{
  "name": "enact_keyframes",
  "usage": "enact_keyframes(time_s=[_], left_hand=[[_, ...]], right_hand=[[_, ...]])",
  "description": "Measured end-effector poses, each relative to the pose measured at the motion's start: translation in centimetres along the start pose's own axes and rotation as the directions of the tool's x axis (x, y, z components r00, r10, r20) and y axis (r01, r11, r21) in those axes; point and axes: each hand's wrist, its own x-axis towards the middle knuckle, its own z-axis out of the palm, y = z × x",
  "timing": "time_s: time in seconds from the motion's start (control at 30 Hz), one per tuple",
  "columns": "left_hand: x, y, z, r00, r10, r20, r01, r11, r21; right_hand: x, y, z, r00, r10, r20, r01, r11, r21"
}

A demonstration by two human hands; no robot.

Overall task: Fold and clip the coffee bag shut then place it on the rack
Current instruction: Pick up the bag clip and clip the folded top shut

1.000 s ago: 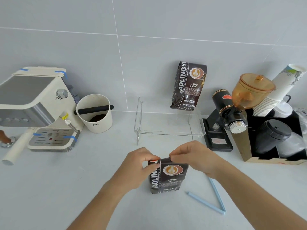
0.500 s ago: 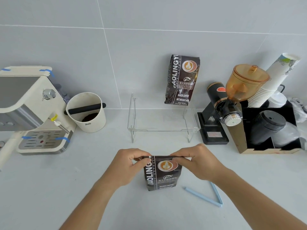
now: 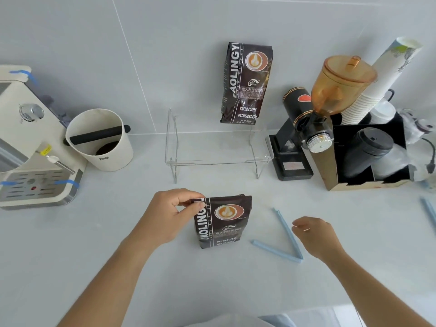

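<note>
A dark brown coffee bag [image 3: 223, 223] stands upright on the counter, its top folded down. My left hand [image 3: 172, 214] pinches the folded top at the bag's left corner. My right hand [image 3: 315, 236] hovers empty, fingers loosely curled, just right of a light blue sealing clip [image 3: 282, 239], which lies spread in a V on the counter. Behind the bag stands a clear acrylic rack [image 3: 217, 161]. A second coffee bag [image 3: 247, 83] of the same kind stands on the rack's back right, against the wall.
An espresso machine [image 3: 30, 149] and a white knock box [image 3: 101, 140] stand at the left. A coffee grinder [image 3: 313, 119], stacked paper cups [image 3: 377, 86] and a box of cup lids [image 3: 370, 159] crowd the right. Another blue clip [image 3: 428, 211] lies at the right edge.
My right hand has let go of the bag's top and moved right, over the blue clip. My left hand still pinches the fold.
</note>
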Motion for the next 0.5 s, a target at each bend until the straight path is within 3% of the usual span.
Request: enact_keyframes(time_s=[0.17,0.5], left_hand=[[0.1,-0.1,0.2,1.0,0.017,0.008,-0.017,1.0,0.005],[-0.1,-0.2,0.2,1.0,0.01,-0.006,-0.01,0.999,-0.042]], right_hand=[[-1.0,3.8,2.0,0.984,0.169,0.063,-0.164,0.983,-0.078],[-2.0,3.6,3.1,0.992,0.124,0.005,-0.12,0.968,-0.219]])
